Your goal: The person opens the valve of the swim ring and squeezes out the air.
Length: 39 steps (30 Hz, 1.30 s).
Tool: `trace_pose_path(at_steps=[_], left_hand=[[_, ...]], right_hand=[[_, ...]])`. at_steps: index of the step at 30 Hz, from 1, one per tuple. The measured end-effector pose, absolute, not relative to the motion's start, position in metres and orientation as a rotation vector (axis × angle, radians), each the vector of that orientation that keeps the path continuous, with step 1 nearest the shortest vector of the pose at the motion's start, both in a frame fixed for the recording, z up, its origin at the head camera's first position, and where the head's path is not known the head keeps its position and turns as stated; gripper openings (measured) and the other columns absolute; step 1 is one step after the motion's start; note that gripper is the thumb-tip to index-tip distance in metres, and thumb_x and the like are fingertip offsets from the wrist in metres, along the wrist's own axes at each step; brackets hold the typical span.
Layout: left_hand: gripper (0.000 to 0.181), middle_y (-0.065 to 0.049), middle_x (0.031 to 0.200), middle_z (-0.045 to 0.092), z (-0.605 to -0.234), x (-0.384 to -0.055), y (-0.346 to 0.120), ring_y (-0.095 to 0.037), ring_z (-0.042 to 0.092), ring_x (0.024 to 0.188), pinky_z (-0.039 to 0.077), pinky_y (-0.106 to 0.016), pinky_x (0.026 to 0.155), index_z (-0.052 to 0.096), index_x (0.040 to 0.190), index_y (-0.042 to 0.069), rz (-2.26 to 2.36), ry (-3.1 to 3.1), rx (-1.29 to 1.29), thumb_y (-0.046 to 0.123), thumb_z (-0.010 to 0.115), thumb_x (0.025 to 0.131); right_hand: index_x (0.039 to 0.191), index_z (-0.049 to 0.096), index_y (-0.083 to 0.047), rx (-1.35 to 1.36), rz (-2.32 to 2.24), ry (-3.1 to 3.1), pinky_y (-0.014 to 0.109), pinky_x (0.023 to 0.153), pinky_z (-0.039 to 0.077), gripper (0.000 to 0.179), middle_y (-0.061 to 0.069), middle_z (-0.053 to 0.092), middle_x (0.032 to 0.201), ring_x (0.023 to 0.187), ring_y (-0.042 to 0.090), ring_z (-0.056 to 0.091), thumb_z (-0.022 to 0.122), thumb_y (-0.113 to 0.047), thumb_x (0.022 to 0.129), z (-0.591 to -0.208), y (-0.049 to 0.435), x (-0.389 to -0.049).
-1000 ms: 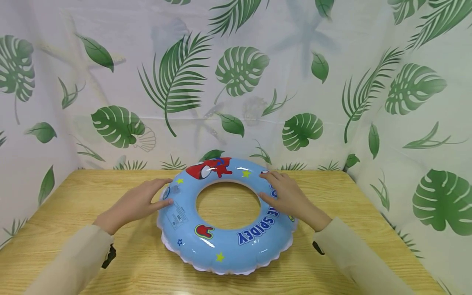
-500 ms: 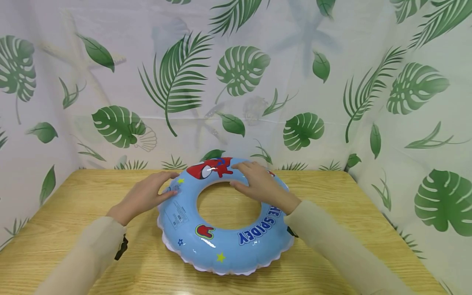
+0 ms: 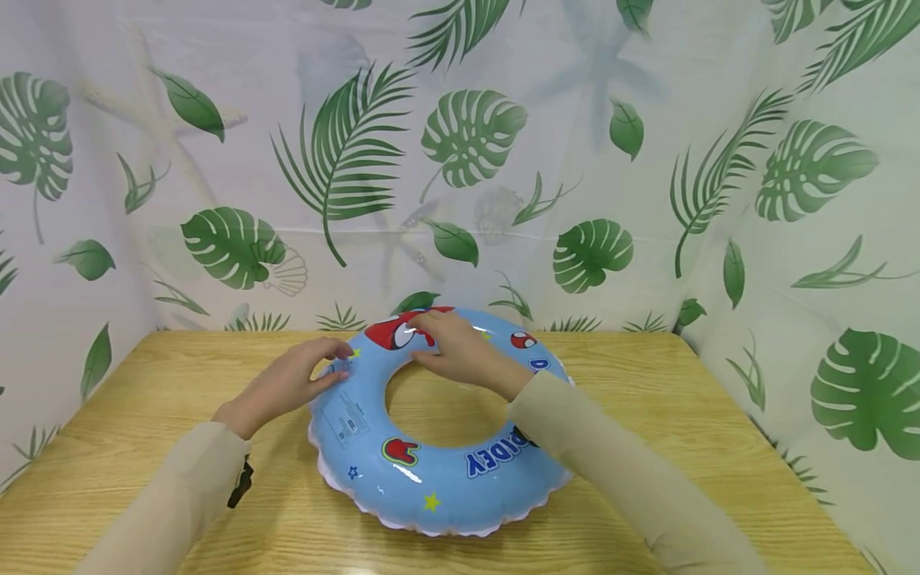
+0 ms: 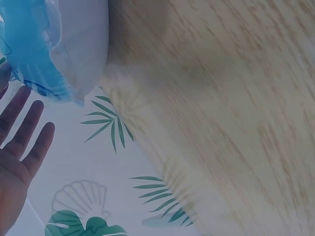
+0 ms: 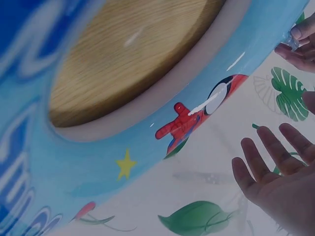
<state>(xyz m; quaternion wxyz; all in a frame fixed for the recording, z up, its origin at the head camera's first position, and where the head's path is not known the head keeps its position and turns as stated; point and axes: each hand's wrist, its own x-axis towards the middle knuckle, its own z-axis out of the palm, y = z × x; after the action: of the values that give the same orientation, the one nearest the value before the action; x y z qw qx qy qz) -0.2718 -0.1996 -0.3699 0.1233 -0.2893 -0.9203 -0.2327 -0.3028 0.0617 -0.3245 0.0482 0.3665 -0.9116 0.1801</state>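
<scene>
A blue inflatable swim ring (image 3: 446, 499) with red cartoon prints, yellow stars and lettering lies flat on the table. At its far left side my left hand (image 3: 283, 379) pinches the small clear air valve (image 5: 290, 42) between thumb and fingers, seen best in the right wrist view. The left wrist view shows that hand's other fingers (image 4: 34, 130) extended beside the ring. My right hand (image 3: 463, 347) is over the ring's far side, fingers fairly straight and pointing left toward the valve. In the right wrist view this hand (image 5: 280, 182) appears apart from the ring.
The ring sits on a wood-grain table (image 3: 647, 447). Behind and on both sides hangs a white cloth (image 3: 503, 239) printed with green leaves, close to the table's far edge.
My right hand has swept left from the ring's right side across its far part. The left hand has shifted slightly right and closed in on the valve. The ring has stayed put.
</scene>
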Motion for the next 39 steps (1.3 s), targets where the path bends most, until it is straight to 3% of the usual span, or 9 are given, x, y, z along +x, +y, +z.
trace_pose_path(at_steps=[13,24,33,39], left_hand=[[0.024,-0.006,0.104,0.065,-0.372,-0.271,-0.2,-0.023,0.061,0.097,0.049,-0.039,0.087,0.06,0.107,0.006,-0.699,-2.635,-0.892,0.011,0.065,0.084],[0.022,-0.005,0.102,0.064,-0.373,-0.272,-0.199,-0.024,0.061,0.096,0.05,-0.041,0.085,0.06,0.105,0.006,-0.735,-2.639,-0.891,0.01,0.064,0.085],[0.021,-0.002,0.101,0.063,-0.373,-0.272,-0.2,-0.023,0.061,0.097,0.05,-0.04,0.086,0.059,0.105,0.01,-0.726,-2.669,-0.869,0.014,0.065,0.085],[0.021,-0.002,0.1,0.063,-0.374,-0.273,-0.201,-0.022,0.062,0.096,0.05,-0.04,0.085,0.059,0.104,0.01,-0.716,-2.665,-0.865,0.015,0.065,0.084]], right_hand=[[0.125,0.052,-0.009,1.143,0.678,-2.998,0.036,0.098,0.042,0.041,0.007,0.054,0.125,0.118,0.023,0.047,0.061,-0.024,0.088,-0.335,0.029,-0.312],[0.124,0.056,-0.018,1.145,0.639,-3.036,0.034,0.096,0.045,0.04,0.002,0.051,0.13,0.121,0.019,0.045,0.064,-0.026,0.085,-0.351,0.01,-0.317],[0.117,0.061,-0.025,1.121,0.55,-3.0,0.033,0.092,0.046,0.036,0.003,0.052,0.121,0.111,0.019,0.049,0.067,-0.033,0.082,-0.357,0.002,-0.315],[0.119,0.06,-0.026,1.086,0.542,-3.015,0.036,0.094,0.046,0.039,0.004,0.05,0.125,0.115,0.021,0.047,0.067,-0.036,0.082,-0.357,0.0,-0.313]])
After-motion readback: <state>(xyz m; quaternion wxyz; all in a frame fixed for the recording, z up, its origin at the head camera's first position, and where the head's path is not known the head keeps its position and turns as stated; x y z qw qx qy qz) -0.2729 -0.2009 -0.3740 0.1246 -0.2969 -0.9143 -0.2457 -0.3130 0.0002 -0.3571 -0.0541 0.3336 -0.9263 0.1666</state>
